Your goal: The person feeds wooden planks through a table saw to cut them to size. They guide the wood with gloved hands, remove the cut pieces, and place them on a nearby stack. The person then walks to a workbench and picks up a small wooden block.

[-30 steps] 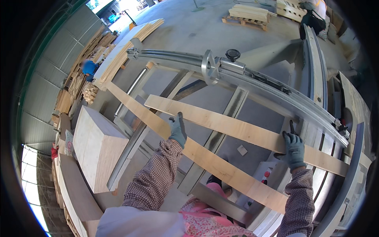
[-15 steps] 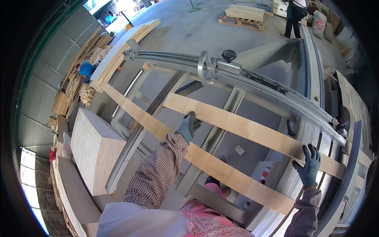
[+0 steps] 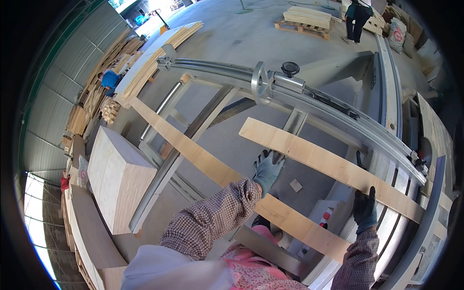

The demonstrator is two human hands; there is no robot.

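A long pale wooden board (image 3: pixel 309 157) lies slantwise across the machine frame, its right end close to a curved grey guard (image 3: pixel 430 217). My left hand (image 3: pixel 268 170), in a grey-blue glove, is beside the near edge of this board, its fingers apart by a metal crossbar. The gloved right hand (image 3: pixel 365 211) has its fingertips against the same near edge, farther right, with finger and thumb spread. A second long wooden strip (image 3: pixel 193 157) runs nearer to me, passing under my left forearm and ending by my right sleeve.
A metal rail (image 3: pixel 212 67) with a round black knob (image 3: pixel 290 69) crosses beyond the board. On the left stands a block of stacked panels (image 3: pixel 121 181). One person in blue (image 3: pixel 110 79) is far left; another in dark clothes (image 3: pixel 357 21) is far right.
The farther board has slid right toward the curved guard. My left hand has moved right and now lies by its near edge; my right hand has come down off the board's top to that edge.
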